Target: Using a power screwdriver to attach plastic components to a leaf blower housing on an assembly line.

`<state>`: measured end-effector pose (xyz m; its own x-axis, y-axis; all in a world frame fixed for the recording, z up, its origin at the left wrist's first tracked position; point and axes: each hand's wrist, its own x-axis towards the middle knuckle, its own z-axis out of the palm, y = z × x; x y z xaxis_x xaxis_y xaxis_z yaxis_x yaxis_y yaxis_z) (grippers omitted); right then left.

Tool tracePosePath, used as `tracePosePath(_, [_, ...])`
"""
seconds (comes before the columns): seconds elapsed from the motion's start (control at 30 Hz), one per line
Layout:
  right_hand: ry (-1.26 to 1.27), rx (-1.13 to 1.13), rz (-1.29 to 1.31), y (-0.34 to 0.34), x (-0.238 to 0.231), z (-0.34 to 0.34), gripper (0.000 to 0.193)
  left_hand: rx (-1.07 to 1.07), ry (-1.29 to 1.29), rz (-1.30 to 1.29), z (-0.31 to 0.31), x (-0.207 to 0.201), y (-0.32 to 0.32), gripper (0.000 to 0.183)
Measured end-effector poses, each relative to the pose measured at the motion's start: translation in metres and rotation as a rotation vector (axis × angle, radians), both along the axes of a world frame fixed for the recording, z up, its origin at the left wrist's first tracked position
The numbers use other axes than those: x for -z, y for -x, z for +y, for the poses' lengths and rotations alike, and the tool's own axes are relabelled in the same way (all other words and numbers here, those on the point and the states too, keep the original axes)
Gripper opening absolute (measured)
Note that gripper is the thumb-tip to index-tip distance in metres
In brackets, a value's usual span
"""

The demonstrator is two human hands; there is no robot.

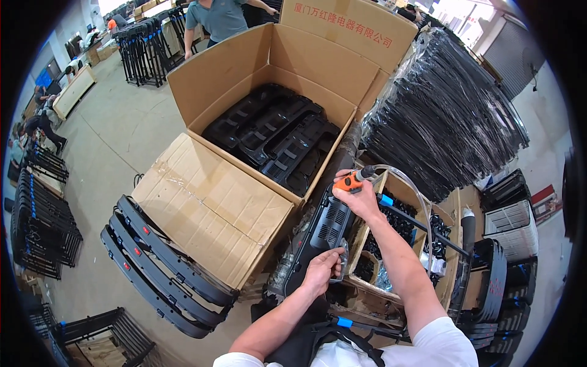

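Note:
A long black plastic housing (328, 227) with slotted vents lies lengthwise in front of me. Over its far end, my right hand (361, 200) is wrapped round an orange-and-black power screwdriver (350, 181). A clear hose (418, 197) curves from beside the tool down to the right. My left hand (322, 270) is at the housing's near end, its fingers pinched together next to a bit of clear plastic (343, 259). What those fingers hold, if anything, is too small to make out.
Left of the housing stands an open carton (214, 92) of black plastic parts, with a closed carton (214, 202) nearer. To the right is a wooden compartment box (422, 202) of small black parts. Bundled black tubes (446, 116) lie beyond. A person (217, 21) stands behind the carton.

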<state>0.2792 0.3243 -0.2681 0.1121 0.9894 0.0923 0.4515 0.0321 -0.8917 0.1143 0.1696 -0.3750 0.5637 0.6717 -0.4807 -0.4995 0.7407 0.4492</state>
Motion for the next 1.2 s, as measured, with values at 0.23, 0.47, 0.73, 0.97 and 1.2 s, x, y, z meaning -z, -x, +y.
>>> tracePosePath(0.23, [0.045,0.002,-0.014,-0.007,0.007,0.001,0.038,-0.094,0.027,0.016,-0.003,-0.003,0.002,0.022])
tracePosePath(0.47, [-0.103,0.061,0.086,-0.006,0.000,-0.020,0.046,-0.077,0.121,-0.149,0.001,0.002,0.010,0.022])
tracePosePath(0.73, [0.025,0.011,0.393,0.017,-0.040,-0.149,0.055,-0.320,0.358,-0.312,0.019,0.008,0.012,0.030])
tracePosePath(0.97, [0.011,0.055,0.439,0.023,-0.028,-0.172,0.055,-0.284,0.287,-0.286,0.027,-0.002,0.009,0.027])
tracePosePath(1.2, [0.048,0.053,0.406,0.022,-0.025,-0.173,0.055,-0.229,0.270,-0.222,0.025,-0.002,0.012,0.027])
